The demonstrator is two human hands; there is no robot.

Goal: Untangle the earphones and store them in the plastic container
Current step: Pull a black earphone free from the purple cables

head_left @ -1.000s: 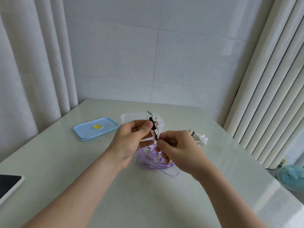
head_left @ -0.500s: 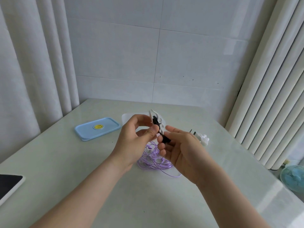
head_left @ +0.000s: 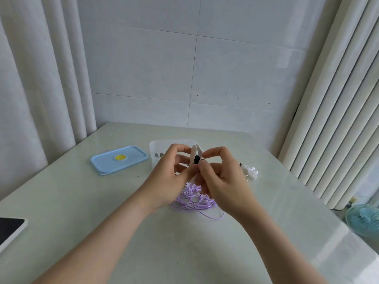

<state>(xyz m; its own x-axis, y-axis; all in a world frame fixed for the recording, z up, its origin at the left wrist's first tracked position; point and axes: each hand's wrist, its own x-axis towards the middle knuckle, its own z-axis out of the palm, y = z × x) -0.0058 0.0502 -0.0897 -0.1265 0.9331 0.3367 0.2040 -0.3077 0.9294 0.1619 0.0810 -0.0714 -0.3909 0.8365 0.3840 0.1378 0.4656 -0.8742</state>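
A tangle of purple earphone cord [head_left: 192, 201] lies on the pale table [head_left: 143, 242], trailing up into my hands. My left hand [head_left: 170, 179] and my right hand [head_left: 221, 177] meet above the tangle, and both pinch a small black-and-white clip-like piece [head_left: 196, 155] attached to the cord. The clear plastic container [head_left: 158, 152] stands just behind my hands, mostly hidden by them. Its blue lid [head_left: 119, 159] with a yellow sticker lies to the left.
A white plug-like object [head_left: 251, 173] rests on the table right of my hands. A dark tablet [head_left: 10, 230] lies at the left edge. Curtains hang on both sides, and a small blue fan [head_left: 363, 219] stands on the floor at right.
My right hand has turned over and risen, its fingers now pinching the clip piece from the right. My left hand shifted its grip on the same piece. The cord pile stays put.
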